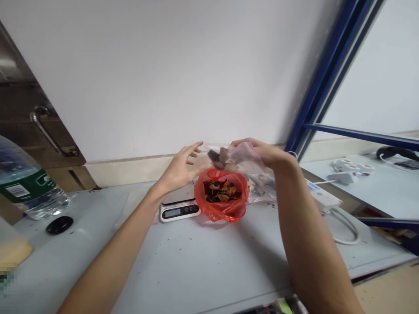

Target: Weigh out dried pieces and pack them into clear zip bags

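Observation:
My right hand (262,152) grips a clear plastic bag (250,158) by its upper part. Brown and dark dried pieces (221,159) lie inside the bag, at its left end. My left hand (181,169) is just left of the bag, fingers spread and nothing in them. Below the bag stands a red plastic bag (234,213) with its mouth wide, holding brown dried slices (222,192). To its left sits a white kitchen scale (180,211) with a small display. Another clear bag (263,187) of pieces lies behind, to the right.
A large water bottle (29,183) and a black round lid (59,225) are at the left. A white power strip (322,196) with a cable lies right of my right arm. Blue frame posts (322,74) rise at the right, and a white wall (183,78) stands behind the table.

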Tool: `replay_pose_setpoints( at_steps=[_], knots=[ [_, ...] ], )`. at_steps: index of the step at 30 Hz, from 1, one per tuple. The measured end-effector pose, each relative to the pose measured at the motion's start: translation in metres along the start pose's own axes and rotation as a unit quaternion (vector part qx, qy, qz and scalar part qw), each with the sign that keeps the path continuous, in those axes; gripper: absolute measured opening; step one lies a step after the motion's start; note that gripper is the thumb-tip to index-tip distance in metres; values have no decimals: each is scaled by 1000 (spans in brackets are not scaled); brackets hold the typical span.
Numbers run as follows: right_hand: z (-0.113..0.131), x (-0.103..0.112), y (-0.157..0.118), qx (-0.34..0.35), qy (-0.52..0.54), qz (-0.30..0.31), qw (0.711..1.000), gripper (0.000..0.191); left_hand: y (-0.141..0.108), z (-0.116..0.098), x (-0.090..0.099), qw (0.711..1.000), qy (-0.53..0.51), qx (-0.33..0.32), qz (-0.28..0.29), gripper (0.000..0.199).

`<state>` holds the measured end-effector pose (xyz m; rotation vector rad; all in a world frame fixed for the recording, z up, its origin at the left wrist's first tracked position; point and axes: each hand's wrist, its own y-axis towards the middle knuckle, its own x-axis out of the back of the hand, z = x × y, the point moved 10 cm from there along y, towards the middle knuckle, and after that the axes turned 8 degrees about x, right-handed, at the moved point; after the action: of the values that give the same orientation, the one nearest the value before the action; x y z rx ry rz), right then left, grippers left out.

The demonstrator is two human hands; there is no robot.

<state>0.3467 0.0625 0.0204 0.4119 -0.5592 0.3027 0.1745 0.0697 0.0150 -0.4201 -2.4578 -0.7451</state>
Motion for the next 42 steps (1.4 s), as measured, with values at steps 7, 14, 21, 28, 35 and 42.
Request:
replay_pose_setpoints(
  at_steps=[7,14,21,28,35,42],
  knots=[
    [-7,-43,23,-20,106,14,994,36,4,13,22,993,-114,40,-9,52],
    [-18,-43,16,-38,161,75,983,61,1,40,57,993,-53,84,-56,51],
    [-8,-59,22,-19,103,105,989,41,0,52,64,994,-19,104,-36,45],
    [-5,-80,37,3,84,85,993,35,-5,53,69,984,76,132,-96,44],
    [6,-101,43,12,111,75,991,41,-15,26,-3,973,22,73,216,30],
    [10,-103,44,18,111,77,991,37,-14,31,-3,973,-8,87,212,20]
  ],
)
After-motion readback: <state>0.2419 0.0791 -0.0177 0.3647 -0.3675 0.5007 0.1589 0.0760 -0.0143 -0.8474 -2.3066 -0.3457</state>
